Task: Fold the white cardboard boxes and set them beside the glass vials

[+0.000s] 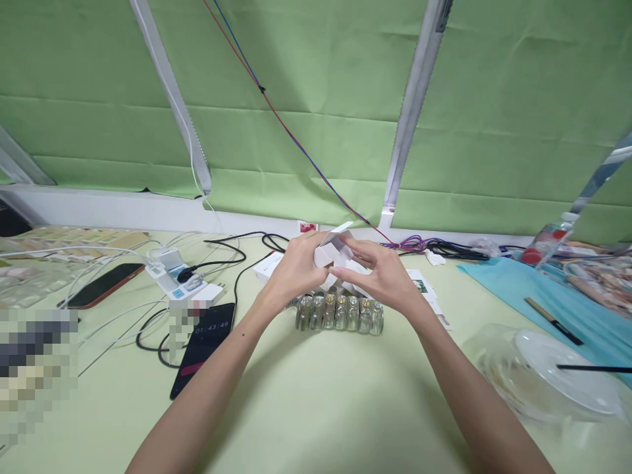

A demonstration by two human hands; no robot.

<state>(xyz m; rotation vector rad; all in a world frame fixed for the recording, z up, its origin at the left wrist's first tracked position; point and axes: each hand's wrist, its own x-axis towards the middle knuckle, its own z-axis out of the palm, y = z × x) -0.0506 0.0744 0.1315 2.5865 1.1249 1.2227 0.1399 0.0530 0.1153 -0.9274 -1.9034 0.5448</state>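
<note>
Between both hands is a small white cardboard box (330,253) with its flaps raised. My left hand (297,266) grips the box's left side. On the other side, my right hand (379,271) curls its thumb and fingers around the box's edge. Just below the hands, a row of several small clear glass bottles (340,313) with metallic tops stands side by side on the pale green table (316,408). Behind my left wrist lies a white box (268,264), partly hidden. A printed white sheet (430,295) lies beyond my right wrist.
At left are a phone showing a timer (210,336), another phone (105,286), and a white power strip (180,280) with cables. At right, a clear container with a white lid (567,372), a blue cloth (513,289) and a bottle (550,240). A green curtain (306,79) backs the table.
</note>
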